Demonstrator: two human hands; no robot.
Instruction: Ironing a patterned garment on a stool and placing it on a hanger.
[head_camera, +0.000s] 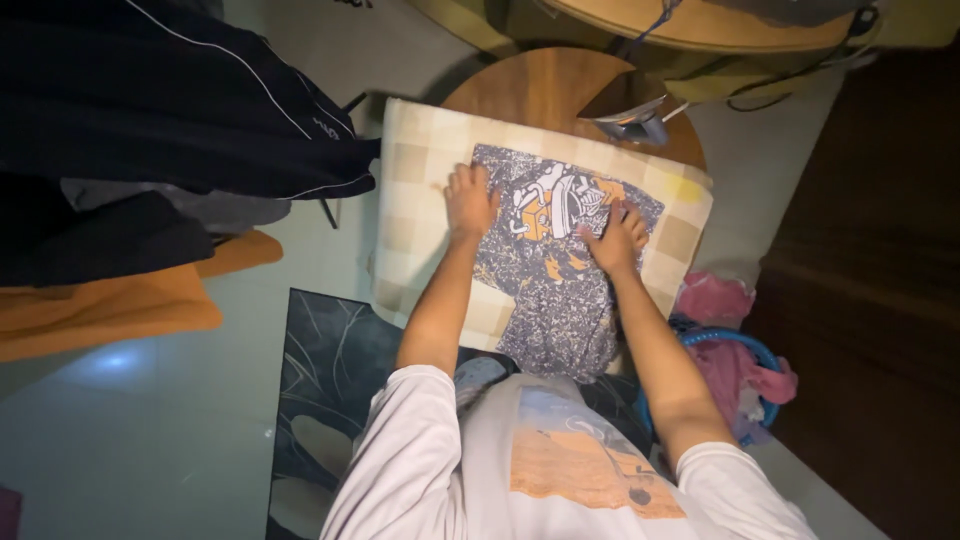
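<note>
Printed grey T-shirt (555, 250) already spread over checked ironing pad (420, 180), hem hanging off. Left hand (469, 200) and right hand (616, 238) pressing flat, palms open. Iron (632, 122) parked unused, so pressing seemingly not begun.

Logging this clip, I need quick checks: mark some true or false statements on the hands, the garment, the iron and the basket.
1. Both hands lie flat on the patterned grey garment. True: left hand, right hand.
2. The right hand grips the iron. False: the iron sits apart on the round wooden table.
3. The garment lies on a checked beige pad. True.
4. The blue basket holds only white cloth. False: pink cloth shows there.
</note>
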